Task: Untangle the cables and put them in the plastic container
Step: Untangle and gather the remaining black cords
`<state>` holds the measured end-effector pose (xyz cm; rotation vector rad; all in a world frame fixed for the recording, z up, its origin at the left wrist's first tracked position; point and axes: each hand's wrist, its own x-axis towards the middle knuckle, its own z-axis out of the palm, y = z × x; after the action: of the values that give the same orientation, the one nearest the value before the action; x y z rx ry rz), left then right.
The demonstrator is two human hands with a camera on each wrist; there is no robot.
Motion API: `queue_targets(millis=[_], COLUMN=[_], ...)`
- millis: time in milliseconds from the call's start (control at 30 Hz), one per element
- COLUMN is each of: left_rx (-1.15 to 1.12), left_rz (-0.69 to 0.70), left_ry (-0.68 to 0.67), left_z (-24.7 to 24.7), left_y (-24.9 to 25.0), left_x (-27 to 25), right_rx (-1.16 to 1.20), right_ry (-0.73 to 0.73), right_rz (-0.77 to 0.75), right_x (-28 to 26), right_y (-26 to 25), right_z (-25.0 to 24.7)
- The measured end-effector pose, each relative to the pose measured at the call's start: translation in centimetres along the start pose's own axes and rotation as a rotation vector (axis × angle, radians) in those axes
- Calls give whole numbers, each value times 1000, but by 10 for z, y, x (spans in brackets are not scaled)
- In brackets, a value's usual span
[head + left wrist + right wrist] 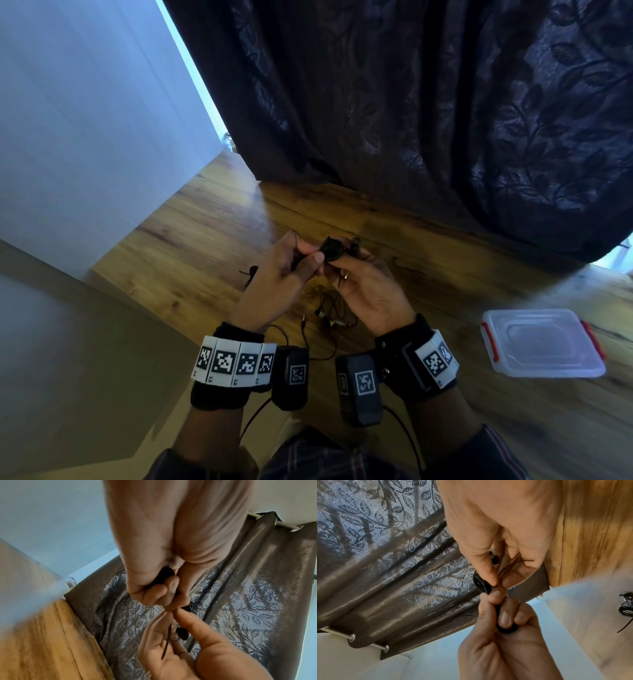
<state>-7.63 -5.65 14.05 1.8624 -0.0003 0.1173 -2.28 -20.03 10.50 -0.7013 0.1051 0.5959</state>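
Together, left hand [274, 277] and right hand [370, 284] pinch a small black cable bundle [331, 249] above the wooden table [191, 260] | fingers of both curl round it | tangled cables [334, 313] lie on the table at 6 o'clock of the hands | lidded plastic container [543, 342] sits at 4 o'clock, well apart | dark leaf-patterned curtain [445, 102] hangs at 12 o'clock.
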Motion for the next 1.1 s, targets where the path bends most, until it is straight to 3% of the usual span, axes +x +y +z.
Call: queue_targets(millis=[233,367,500,800,1100], left_rx=[-102,-202,-258,-401,-487], left_rz=[-72,-124,-184,-346,-295], left_ry=[-44,-41,-12,66,21], left_z=[-4,-3,-2,5,1], left_y=[-6,-4,-3,-5,-7], left_x=[1,0,1,-1,-3], right_rx=[-105,-442,-468,-465,-438], right_ry=[140,208,157,83,-14], right_rz=[-21,-154,-211,-143,-48], right_x=[-2,-2,-1,0,-2], right_y=[-2,-1,1,-1,-10], right_z=[-2,-2,-1,-6,-9])
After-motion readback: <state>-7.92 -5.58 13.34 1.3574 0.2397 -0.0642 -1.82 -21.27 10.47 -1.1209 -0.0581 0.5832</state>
